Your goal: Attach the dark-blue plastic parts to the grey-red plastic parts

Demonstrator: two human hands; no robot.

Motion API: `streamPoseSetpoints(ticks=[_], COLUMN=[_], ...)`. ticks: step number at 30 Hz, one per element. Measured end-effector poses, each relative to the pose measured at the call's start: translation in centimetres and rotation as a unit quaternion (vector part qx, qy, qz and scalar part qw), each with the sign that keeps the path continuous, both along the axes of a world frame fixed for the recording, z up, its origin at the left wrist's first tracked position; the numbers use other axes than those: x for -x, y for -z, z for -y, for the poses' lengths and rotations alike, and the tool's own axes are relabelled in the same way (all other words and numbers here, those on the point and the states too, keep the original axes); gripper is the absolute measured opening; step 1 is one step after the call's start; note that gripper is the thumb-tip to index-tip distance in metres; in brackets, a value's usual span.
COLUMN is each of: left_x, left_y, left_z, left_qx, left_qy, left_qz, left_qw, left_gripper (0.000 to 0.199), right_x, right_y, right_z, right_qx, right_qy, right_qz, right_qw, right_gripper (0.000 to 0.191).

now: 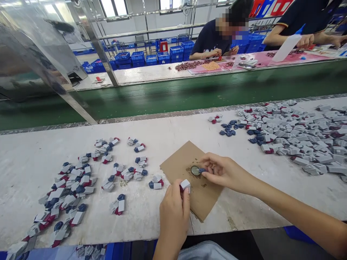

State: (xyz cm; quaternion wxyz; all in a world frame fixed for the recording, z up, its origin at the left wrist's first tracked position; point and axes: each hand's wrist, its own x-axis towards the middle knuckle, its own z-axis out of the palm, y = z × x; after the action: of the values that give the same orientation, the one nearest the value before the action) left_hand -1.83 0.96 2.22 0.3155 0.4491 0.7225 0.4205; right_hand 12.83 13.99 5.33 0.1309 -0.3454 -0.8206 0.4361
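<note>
My left hand (175, 207) is closed round a small grey and dark red piece (185, 185) near the front corner of a brown cardboard sheet (189, 151). In my right hand (217, 169), a small dark blue piece (201, 170) is pinched between thumb and fingers. Its tip is at a round bottle cap (195, 170) with a ridged edge, which lies on the cardboard. Tiny gold-brown bits are scattered round the cap. Whether the blue piece touches what is in the cap cannot be made out.
Joined grey, red and blue pieces (72, 191) spread over the table's left side. A large heap of grey pieces (303, 133) lies at the right, with loose blue pieces (229, 130) beside it. Beyond a green belt (162, 97), two people work at another table.
</note>
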Motion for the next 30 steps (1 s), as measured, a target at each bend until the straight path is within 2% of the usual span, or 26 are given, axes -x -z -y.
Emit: streamPoseSetpoints(ticks=[2, 5, 10, 14, 16, 20, 24, 28, 30], left_x=[0.2, 0.6, 1.3, 1.2, 1.1, 0.9, 0.6, 0.5, 0.6], left_y=[-0.3, -0.8, -1.4, -1.4, -1.5, -1.6, -1.6, -1.9, -1.9], left_z=[-0.1, 0.1, 1.0, 1.3, 1.2, 0.9, 0.5, 0.1, 0.0], left_qx=[-0.021, -0.068, -0.124, -0.118, -0.116, -0.095, -0.097, -0.075, -0.055], left_qy=[-0.01, -0.052, -0.114, -0.096, -0.093, -0.084, -0.127, -0.177, -0.188], left_qz=[0.062, 0.149, 0.121, 0.241, 0.32, 0.461, 0.436, 0.436, 0.447], left_qw=[0.998, 0.985, 0.978, 0.959, 0.936, 0.878, 0.886, 0.879, 0.873], left_gripper=[0.016, 0.018, 0.017, 0.018, 0.019, 0.025, 0.018, 0.04, 0.044], right_x=[-0.4, -0.9, -1.2, -1.2, -1.1, -0.9, -0.5, 0.1, 0.4], right_y=[-0.5, -1.2, -1.6, -1.5, -1.4, -0.6, 0.7, 1.9, 2.3], right_z=[0.3, 0.9, 1.6, 1.7, 1.5, 0.9, 0.8, 1.0, 1.0], right_qx=[0.095, 0.178, 0.204, 0.195, 0.161, 0.037, -0.058, -0.182, -0.232], right_qy=[0.012, 0.033, 0.033, 0.037, 0.043, 0.074, 0.068, 0.061, 0.061], right_qz=[-0.071, -0.133, -0.163, -0.194, -0.183, -0.069, 0.008, 0.036, 0.054], right_qw=[0.993, 0.974, 0.965, 0.961, 0.969, 0.994, 0.996, 0.981, 0.969], right_gripper=[0.029, 0.023, 0.018, 0.027, 0.032, 0.017, 0.02, 0.026, 0.032])
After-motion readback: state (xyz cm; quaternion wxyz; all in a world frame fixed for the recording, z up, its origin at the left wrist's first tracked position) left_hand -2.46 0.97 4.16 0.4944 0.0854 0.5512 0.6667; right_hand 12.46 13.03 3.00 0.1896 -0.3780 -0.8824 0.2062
